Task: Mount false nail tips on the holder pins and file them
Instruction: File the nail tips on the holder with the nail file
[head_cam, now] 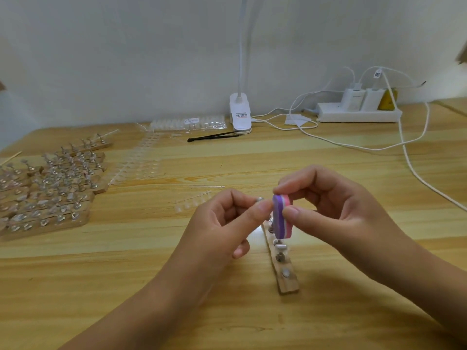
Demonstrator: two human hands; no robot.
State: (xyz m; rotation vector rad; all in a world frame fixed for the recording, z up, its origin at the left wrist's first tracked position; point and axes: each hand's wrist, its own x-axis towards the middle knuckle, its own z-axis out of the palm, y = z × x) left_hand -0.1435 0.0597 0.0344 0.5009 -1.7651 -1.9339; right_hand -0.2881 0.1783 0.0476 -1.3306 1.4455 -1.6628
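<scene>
Two hands meet over a wooden holder [286, 280] on the table [227, 314].
Left hand [222, 223] pinches a metal pin [259, 199] between thumb and forefinger, right beside the purple-pink file [282, 219]. Right hand [336, 210] grips the file upright between finger and thumb, just above the holder's far pins. A strip of clear tips [193, 202] lies just beyond the left hand.

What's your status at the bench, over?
Left hand pinches a pin. Right hand grips the file, close beside it. Holder lies below; nothing in the way.
</scene>
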